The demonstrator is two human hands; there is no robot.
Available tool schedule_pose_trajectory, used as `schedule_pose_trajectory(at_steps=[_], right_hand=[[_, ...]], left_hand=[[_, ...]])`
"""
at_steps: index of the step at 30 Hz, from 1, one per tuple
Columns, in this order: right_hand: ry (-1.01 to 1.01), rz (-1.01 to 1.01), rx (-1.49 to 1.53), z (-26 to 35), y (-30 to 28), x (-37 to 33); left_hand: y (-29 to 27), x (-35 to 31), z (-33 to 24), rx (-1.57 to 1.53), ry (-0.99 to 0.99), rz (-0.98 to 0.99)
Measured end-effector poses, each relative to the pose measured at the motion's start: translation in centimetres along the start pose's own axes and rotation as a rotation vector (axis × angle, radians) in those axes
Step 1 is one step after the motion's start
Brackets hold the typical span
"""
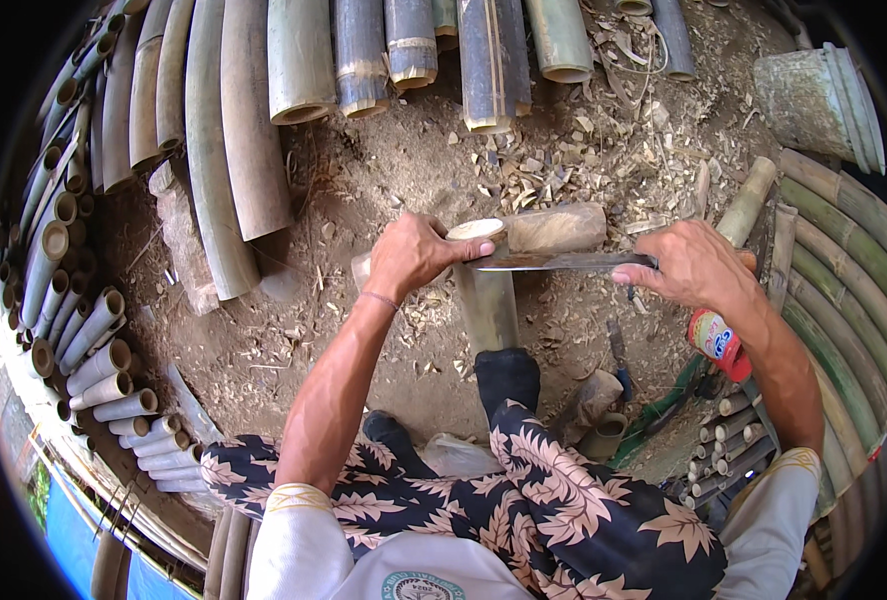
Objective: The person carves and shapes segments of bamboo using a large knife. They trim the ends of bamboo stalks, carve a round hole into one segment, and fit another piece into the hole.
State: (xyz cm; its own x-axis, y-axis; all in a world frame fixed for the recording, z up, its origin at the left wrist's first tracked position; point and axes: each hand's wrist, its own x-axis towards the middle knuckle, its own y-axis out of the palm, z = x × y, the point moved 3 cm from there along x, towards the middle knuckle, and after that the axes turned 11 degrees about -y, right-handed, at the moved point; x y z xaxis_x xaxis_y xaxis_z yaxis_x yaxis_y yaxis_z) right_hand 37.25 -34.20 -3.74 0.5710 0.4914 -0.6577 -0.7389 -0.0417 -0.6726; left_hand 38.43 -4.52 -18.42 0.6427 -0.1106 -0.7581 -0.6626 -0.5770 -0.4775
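A short bamboo tube stands in front of me, its cut end facing up, its lower end by my dark boot. My left hand is closed on its upper rim from the left, thumb across the near edge. In my right hand is a large knife, fingers wrapped round the handle, whose wooden end pokes out at the right. The blade points left across the tube, its tip close to my left thumb. Behind the tube a thick wooden block lies sideways on the dirt.
Bamboo poles lie along the far side; many cut tubes are stacked at left. Split bamboo, a bucket and a red container are at right. Chips litter the ground. Another blade lies near my leg.
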Motion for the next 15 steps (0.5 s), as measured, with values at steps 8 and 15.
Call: schedule_pose_trajectory(at_steps=[8,15], right_hand=[[0.418,0.128,-0.054,-5.1,-1.4,-9.1],[0.532,-0.584,0.479,-0.8,6.6,-19.7]], left_hand=[[6.6,-7.7,5.0,-0.446,-0.031,-0.042],[14.2,-6.0,3.3,-1.119,0.009,0.086]])
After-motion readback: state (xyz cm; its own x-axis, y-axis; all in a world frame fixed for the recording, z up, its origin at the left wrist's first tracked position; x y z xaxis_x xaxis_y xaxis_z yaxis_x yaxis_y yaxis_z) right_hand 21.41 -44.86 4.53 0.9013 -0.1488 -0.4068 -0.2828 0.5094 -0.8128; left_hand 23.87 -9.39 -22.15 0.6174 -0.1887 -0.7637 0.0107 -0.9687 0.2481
